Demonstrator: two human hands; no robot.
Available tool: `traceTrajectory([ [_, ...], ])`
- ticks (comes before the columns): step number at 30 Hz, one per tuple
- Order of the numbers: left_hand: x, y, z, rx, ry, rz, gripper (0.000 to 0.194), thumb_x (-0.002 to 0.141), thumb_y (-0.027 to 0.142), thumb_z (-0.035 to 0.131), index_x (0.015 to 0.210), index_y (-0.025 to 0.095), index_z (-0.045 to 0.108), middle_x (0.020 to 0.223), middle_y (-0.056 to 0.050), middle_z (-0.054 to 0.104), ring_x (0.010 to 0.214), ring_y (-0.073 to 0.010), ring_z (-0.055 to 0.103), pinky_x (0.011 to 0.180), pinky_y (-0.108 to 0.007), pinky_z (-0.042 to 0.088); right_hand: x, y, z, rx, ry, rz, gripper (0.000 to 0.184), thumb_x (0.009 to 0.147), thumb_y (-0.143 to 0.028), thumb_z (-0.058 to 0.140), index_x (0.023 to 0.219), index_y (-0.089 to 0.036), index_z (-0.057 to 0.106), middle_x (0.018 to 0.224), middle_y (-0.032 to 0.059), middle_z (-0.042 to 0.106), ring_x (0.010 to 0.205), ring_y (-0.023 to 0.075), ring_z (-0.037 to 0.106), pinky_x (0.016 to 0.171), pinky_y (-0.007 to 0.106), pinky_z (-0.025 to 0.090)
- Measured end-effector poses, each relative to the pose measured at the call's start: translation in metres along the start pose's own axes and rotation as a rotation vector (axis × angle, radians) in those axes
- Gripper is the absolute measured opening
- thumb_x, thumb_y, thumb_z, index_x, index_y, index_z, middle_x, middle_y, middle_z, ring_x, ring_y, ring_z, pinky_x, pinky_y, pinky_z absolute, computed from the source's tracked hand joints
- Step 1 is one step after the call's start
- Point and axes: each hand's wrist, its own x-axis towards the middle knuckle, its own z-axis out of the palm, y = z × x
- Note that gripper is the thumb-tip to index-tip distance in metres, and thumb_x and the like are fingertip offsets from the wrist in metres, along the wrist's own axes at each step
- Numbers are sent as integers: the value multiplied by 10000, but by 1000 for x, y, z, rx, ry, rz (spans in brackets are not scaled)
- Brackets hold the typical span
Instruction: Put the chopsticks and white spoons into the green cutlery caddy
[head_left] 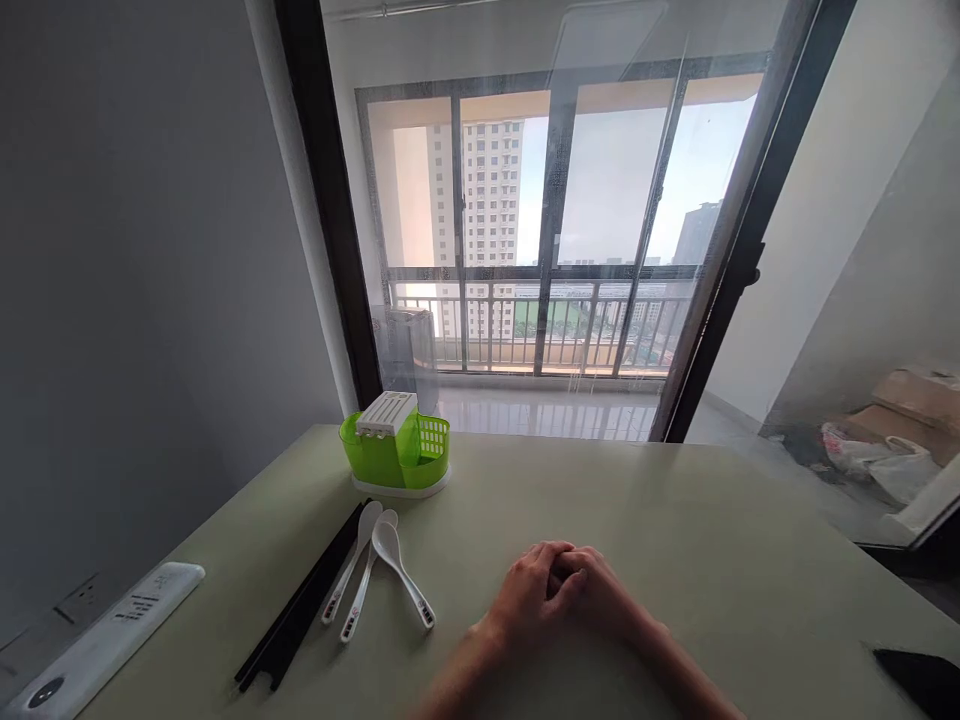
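My left hand (531, 585) and my right hand (594, 578) are clasped together above the table's near middle. Their fingers are folded over each other, and no object shows between them. To the left of my hands lie three white spoons (388, 540) with dark printed marks on their handle ends, bowls pointing away from me. Beside them is a bundle of black chopsticks (307, 605), lying slantwise. Behind the spoons stands a bright green cutlery holder (379, 462) on a white base, with a white slotted piece (388, 413) on top.
The pale green table (720, 560) reaches to a large glass door in a dark frame. A long white device (120, 630) lies along the left edge by the grey wall. At the right edge is a dark object (919, 680). Bags (892, 465) sit beyond the glass.
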Motion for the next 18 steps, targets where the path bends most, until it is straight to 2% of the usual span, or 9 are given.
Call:
traceTrajectory([
  [6, 2, -2, -2, -30, -4, -9, 428, 960, 480, 604, 1297, 227, 680, 1266, -85, 756, 1171, -256, 692, 1045, -358, 527, 0, -5, -5, 20, -12, 4, 176, 761, -183, 543, 620, -177, 647, 617, -10, 631, 585, 114, 461, 568, 242, 330],
  [18, 3, -6, -2, -21, 2, 8, 441, 960, 468, 606, 1291, 187, 684, 1274, -115, 753, 1177, -266, 692, 1047, -376, 527, 3, -1, 2, 9, 19, 26, 199, 760, -203, 561, 583, -171, 646, 573, -19, 620, 563, 107, 459, 561, 246, 312],
])
